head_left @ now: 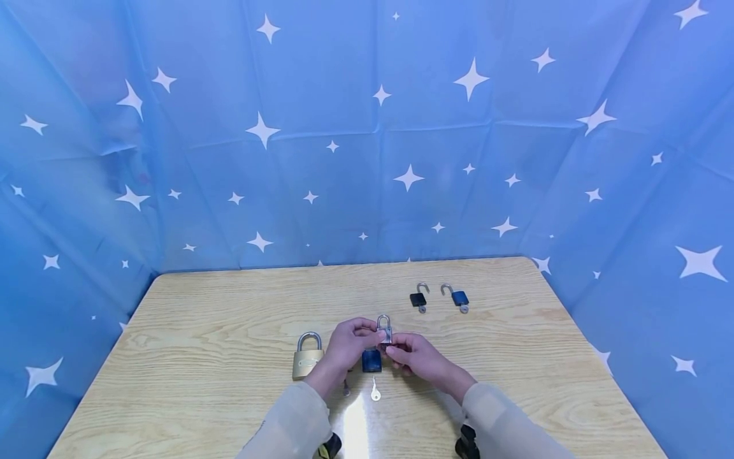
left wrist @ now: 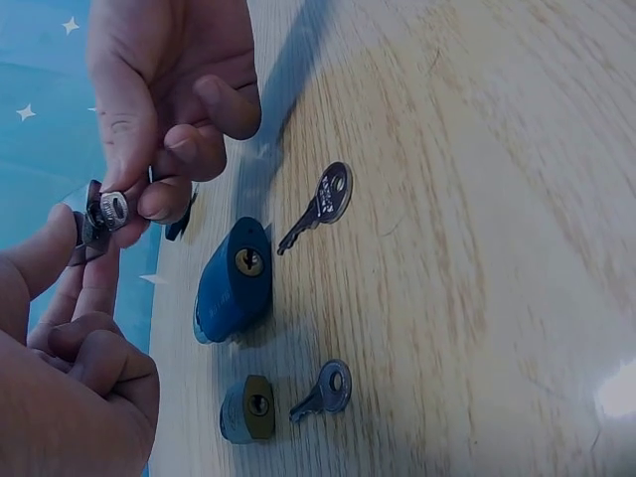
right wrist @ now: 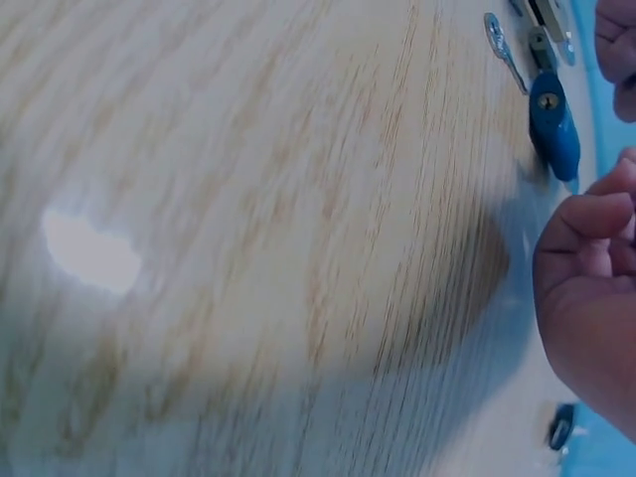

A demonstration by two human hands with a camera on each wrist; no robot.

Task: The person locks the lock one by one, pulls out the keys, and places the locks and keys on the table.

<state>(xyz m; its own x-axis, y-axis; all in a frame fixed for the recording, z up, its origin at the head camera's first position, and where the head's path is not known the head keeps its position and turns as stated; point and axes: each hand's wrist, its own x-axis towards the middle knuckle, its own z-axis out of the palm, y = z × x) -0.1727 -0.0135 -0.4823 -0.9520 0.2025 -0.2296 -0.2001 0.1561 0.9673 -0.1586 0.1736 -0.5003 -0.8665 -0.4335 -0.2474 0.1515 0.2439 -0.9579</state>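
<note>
Held up over the table is a small silvery padlock point(head_left: 384, 336), its shackle pointing up and looking closed. My left hand point(head_left: 348, 347) pinches its body between thumb and fingers. Thumb and fingers of my right hand point(head_left: 424, 360) pinch a key point(left wrist: 114, 207) at the padlock's underside; how deep it sits is hidden. Below the hands stands a blue padlock point(head_left: 371, 361), with a loose key point(head_left: 375, 390) in front of its keyhole. Beside it, a smaller padlock with a brass-coloured base point(left wrist: 248, 409) has its own loose key point(left wrist: 328, 391) lying in front.
A large brass padlock point(head_left: 307, 363) stands left of my left hand. Farther back on the right lie a black padlock point(head_left: 418, 299) and a blue one point(head_left: 460, 298), both with open shackles and keys in them. A blue starred curtain point(head_left: 378, 159) surrounds the wooden table point(head_left: 201, 344).
</note>
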